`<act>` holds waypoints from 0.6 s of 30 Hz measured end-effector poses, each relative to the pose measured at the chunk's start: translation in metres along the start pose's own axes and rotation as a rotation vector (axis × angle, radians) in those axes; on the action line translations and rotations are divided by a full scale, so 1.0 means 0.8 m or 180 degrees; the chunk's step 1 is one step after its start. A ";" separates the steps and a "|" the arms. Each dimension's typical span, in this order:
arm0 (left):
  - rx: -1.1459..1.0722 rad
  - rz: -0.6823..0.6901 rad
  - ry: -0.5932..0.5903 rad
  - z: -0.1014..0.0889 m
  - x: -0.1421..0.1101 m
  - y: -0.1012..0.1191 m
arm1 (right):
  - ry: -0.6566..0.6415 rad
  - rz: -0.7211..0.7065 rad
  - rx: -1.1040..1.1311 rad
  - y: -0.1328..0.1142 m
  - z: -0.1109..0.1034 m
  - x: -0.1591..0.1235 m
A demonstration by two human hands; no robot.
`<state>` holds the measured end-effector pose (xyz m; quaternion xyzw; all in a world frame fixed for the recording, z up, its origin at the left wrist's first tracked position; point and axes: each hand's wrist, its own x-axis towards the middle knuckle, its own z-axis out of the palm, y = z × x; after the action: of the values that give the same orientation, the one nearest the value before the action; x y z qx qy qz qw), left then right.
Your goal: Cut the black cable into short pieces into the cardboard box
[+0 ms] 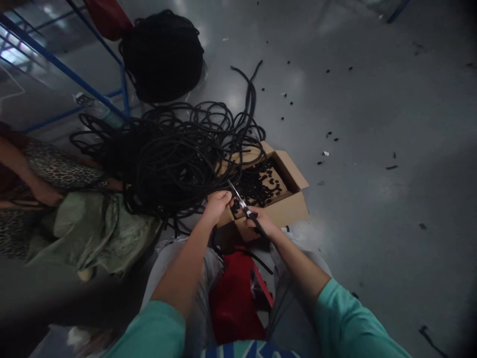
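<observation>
In my right hand (263, 222) is a pair of scissors (245, 208), its blades pointing forward and left over the near side of an open cardboard box (286, 213). My left hand (218, 204) is closed in a pinch on a black cord, just left of the blades; most of the cord in the fingers is hidden. Short cut black pieces (261, 184) lie scattered inside the box. A large tangle of black cord (175, 154) spreads to the left of the box, and some loops hang over its left flap.
Behind the tangle stands a thick black coil (164, 54), beside a blue metal frame (67, 62). At left, another person's hand (48, 193) is near a green cloth sack (97, 228). A red stool (234, 298) shows between my legs. Black scraps dot the grey floor (372, 199).
</observation>
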<state>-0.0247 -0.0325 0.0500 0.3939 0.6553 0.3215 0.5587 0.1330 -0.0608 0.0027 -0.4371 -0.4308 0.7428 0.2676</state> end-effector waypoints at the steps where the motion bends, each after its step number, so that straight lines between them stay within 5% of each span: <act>1: -0.0103 -0.0049 0.0036 0.001 -0.001 0.002 | 0.0016 0.0009 0.0007 0.000 0.000 -0.001; 8: -0.0692 -0.0374 -0.0107 0.007 -0.005 0.001 | -0.0208 0.0240 0.0269 -0.006 0.001 -0.005; 18: -0.1503 -0.0920 -0.0455 0.009 -0.008 0.005 | 0.0193 0.0069 0.0130 -0.007 0.006 -0.001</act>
<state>-0.0169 -0.0364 0.0555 0.1771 0.5706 0.3536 0.7197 0.1296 -0.0608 0.0088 -0.4585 -0.4025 0.7407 0.2813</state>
